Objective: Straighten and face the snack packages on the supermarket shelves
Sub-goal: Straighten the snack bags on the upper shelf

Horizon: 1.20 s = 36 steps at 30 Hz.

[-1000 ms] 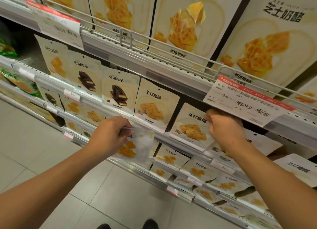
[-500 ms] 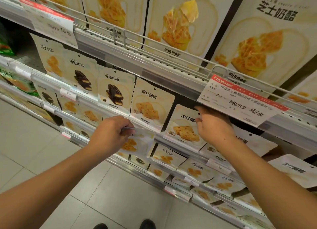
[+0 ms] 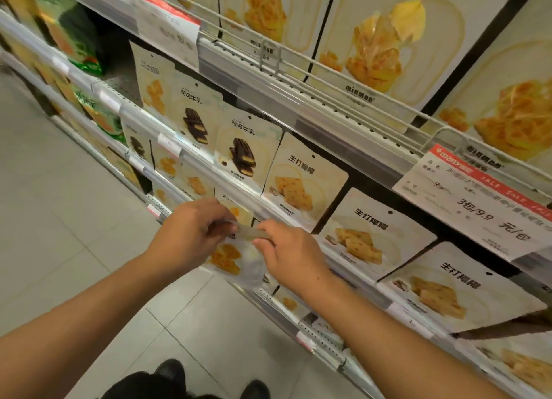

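A cream snack pouch (image 3: 236,258) with orange biscuits printed on it hangs in front of the lower shelf. My left hand (image 3: 191,234) pinches its top edge from the left. My right hand (image 3: 291,253) pinches the same top edge from the right. The pouch's upper half is hidden behind both hands. On the middle shelf stand two chocolate-biscuit pouches (image 3: 243,152) and several cracker pouches (image 3: 301,183), leaning back in a row.
A wire-fronted upper shelf (image 3: 328,70) holds large cream bags. A red-and-white sale price tag (image 3: 475,201) hangs at the right. Green bags (image 3: 74,34) sit at the far left. Grey tiled floor (image 3: 59,234) and my dark shoes (image 3: 170,371) lie below.
My right hand left the cracker pouch under the sale tag and came down-left to grip the pouch my left hand holds. The camera view shifted right and down.
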### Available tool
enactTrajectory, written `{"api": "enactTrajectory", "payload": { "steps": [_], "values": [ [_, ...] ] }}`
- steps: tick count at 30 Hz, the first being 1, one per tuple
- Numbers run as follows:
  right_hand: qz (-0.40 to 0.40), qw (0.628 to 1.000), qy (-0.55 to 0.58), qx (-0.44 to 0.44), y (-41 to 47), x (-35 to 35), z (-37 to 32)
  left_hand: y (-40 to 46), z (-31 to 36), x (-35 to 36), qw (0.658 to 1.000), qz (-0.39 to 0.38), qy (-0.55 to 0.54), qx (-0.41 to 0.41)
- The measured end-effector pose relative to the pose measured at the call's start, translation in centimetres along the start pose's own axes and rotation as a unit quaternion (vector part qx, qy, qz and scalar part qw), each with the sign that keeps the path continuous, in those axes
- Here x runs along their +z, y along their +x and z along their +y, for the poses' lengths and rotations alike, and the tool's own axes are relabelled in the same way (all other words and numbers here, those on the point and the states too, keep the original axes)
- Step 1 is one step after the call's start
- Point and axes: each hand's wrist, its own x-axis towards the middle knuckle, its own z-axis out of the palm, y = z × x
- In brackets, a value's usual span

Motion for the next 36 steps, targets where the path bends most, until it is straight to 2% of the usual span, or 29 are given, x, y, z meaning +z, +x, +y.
{"api": "enactTrajectory", "payload": {
  "steps": [2,5,7,9,12,17,21,30,36],
  "values": [
    [-0.004,0.999,0.046,0.014,1.9,1.0,-1.5,-1.2,-2.5,-1.2,0.996,0.061,0.037,-0.052],
    [-0.019,0.997,0.072,0.005,5.4,2.7,-4.1,-3.8,-8.0,-3.2,0.960,0.125,0.054,-0.245],
    [-0.028,0.996,0.083,-0.003,8.1,4.1,-5.9,-6.0,-12.3,-4.5,0.930,0.123,-0.003,-0.346],
    [-0.028,0.994,0.102,-0.007,11.0,5.6,-8.1,-8.1,-16.1,-5.7,0.906,0.095,-0.078,-0.404],
    [-0.032,0.990,0.138,0.008,15.8,7.8,-12.4,-10.0,-21.1,-8.2,0.910,0.062,-0.122,-0.392],
    [-0.012,0.983,0.182,-0.013,23.1,11.0,-19.3,-9.6,-28.1,-14.7,0.916,0.120,-0.133,-0.359],
    [-0.003,0.978,0.210,-0.003,28.2,12.0,-22.6,-6.8,-32.7,-19.8,0.926,0.122,-0.130,-0.332],
    [0.072,0.982,0.170,0.025,40.1,11.7,-22.7,5.7,-41.7,-23.9,0.944,0.093,-0.089,-0.302],
    [0.081,0.986,0.138,0.052,47.8,12.5,-20.6,13.1,-47.2,-25.2,0.956,0.063,-0.049,-0.281]
  ]
}}
